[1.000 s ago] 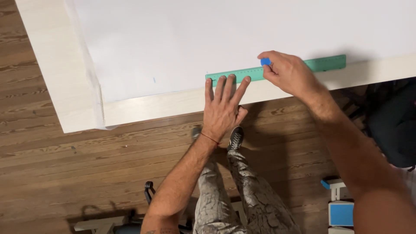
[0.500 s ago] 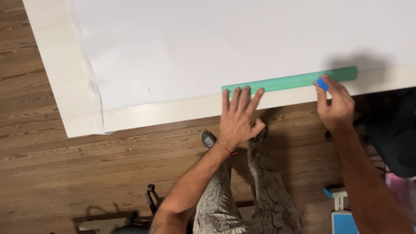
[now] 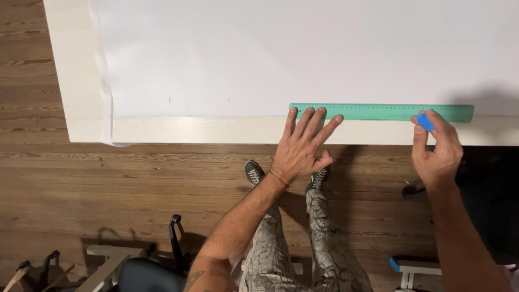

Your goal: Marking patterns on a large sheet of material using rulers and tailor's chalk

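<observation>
Wooden floor [image 3: 81,178] lying under pale table [image 3: 75,81] filling upper frame, white sheet [image 3: 270,48] covering it, green ruler [image 3: 378,112] lying centre-right, left hand [image 3: 303,146] pressing it with fingers spread, right hand [image 3: 435,148] pinching blue chalk [image 3: 425,121].

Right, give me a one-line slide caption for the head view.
Left hand pins a long green plastic ruler on white fabric while right hand holds small blue chalk at its edge.

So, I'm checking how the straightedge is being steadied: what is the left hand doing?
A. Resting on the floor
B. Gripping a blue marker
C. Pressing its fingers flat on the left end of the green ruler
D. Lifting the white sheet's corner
C: the left hand lies spread with its fingertips on the left end of the green ruler, while the right hand pinches the small blue piece at the other end.
</observation>
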